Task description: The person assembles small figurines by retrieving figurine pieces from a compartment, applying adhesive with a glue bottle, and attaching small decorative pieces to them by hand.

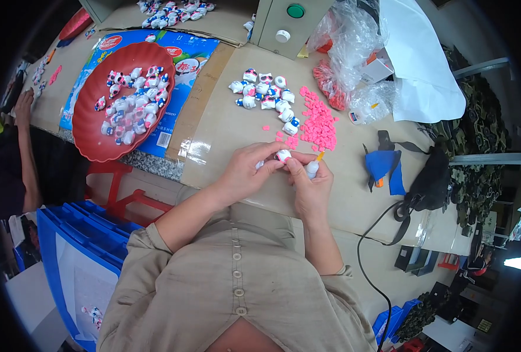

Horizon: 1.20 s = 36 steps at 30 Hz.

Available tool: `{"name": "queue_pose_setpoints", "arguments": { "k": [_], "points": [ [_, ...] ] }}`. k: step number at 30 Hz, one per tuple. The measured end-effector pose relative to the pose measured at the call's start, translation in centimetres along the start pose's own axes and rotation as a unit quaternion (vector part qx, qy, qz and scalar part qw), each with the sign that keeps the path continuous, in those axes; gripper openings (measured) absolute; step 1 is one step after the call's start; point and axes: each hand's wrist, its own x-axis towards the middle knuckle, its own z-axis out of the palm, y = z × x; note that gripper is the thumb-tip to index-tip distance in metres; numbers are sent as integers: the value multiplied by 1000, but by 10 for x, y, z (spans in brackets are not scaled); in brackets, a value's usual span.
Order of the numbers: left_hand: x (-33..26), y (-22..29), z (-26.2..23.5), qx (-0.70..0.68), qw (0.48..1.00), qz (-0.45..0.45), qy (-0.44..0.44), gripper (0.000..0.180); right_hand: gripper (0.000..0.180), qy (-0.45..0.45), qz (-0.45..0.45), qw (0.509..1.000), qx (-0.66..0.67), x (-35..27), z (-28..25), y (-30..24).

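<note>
Near the table's front edge my two hands meet. My left hand [244, 171] is closed, its fingertips pinching a small white figurine [283, 156] with a pink part on it. Another bit of white shows by the left fingers; I cannot make out what it is. In my right hand [314, 190] is a small white glue bottle [312, 169] with a yellow nozzle pointing up; the right fingertips also touch the figurine. Just beyond lie a heap of small pink pieces [319, 124] and a cluster of white, blue and pink figurines [266, 92].
A red scalloped tray [90, 76] of figurines sits on blue printed cardboard [181, 105] to the left. A grey machine box [290, 26] stands behind. Plastic bags [348, 35], another glue bottle [363, 113] and a black strap bundle [430, 182] with a cable lie right. A co-worker's hand [24, 107] is far left.
</note>
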Motion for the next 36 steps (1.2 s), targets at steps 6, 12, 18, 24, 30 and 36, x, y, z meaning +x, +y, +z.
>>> {"name": "queue_pose_setpoints", "arguments": {
  "k": [6, 12, 18, 24, 30, 36],
  "points": [
    [-2, 1, 1, -7, 1000, 7, 2, 29, 13, -18, 3, 1000, -23, 0, -8, 9],
    [-2, -1, 5, -58, 998, -39, 2, 28, 16, 4, -62, 998, -10, -7, -6, 12],
    [-1, -1, 8, -58, 997, -29, 32, 29, 18, -12, -68, 997, -25, -8, -7, 12],
    [-1, -1, 9, -43, 998, -35, 34, 28, 18, 1, -66, 998, -25, -7, -3, 8],
    [1, 2, 9, -91, 994, -54, 37, 28, 19, 21, -49, 997, -50, -8, -4, 8],
    [0, 1, 6, -70, 995, -62, 19, 31, 15, 74, -49, 988, -127, -5, -22, -4]
  ]
}}
